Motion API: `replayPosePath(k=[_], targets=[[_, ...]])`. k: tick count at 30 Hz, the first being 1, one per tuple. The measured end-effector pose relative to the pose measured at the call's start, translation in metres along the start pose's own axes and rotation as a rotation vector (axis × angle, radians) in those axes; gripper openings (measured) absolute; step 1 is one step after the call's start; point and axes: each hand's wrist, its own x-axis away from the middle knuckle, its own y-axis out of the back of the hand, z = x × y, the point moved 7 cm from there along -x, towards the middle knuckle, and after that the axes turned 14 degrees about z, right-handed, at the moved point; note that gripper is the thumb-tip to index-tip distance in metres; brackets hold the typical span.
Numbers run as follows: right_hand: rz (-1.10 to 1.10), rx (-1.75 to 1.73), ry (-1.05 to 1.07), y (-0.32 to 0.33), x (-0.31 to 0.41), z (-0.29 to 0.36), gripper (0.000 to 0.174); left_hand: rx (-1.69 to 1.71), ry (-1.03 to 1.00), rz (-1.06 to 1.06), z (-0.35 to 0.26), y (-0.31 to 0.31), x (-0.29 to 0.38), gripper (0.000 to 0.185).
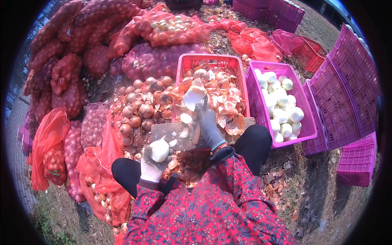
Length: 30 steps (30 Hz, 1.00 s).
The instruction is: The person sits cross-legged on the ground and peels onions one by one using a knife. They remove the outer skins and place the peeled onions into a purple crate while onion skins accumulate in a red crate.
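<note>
A peeled white onion (160, 150) rests in my gloved left hand (152, 167), its fingers curled around it from below. In my gloved right hand (208, 122) is a knife (196, 135); its wooden handle sticks out below the fist and its dark blade points away from me. A large piece of onion skin (194, 95), pale inside, is at the blade; whether it touches the blade I cannot tell. Beneath both hands lies a wooden board (165, 132) with small onion scraps. Beyond it, a red plastic crate (211, 57) holds loose brown skins (225, 101).
Peeled onions fill much of a pink crate (251, 88) on the right, beside stacked purple crates (333, 101). Unpeeled onions (137, 110) lie heaped left of the board. Red mesh sacks of onions (70, 76) are piled at far left, with another opened sack (171, 33) at the back.
</note>
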Motion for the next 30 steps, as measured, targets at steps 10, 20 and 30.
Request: replayPosePath(k=[10,20,30], targets=[[0.003,-0.036,-0.233,0.014,0.072,-0.052,0.023,-0.354,0.144,0.081,0.038,-0.083,-0.084,0.062],[0.026,0.164,-0.017,0.017,0.051,-0.058,0.034,-0.614,0.260,0.601,0.158,-0.254,-0.239,0.059],[0.106,0.155,-0.202,0.013,0.059,-0.033,0.026,-0.863,-0.064,0.305,0.004,-0.181,-0.201,0.036]])
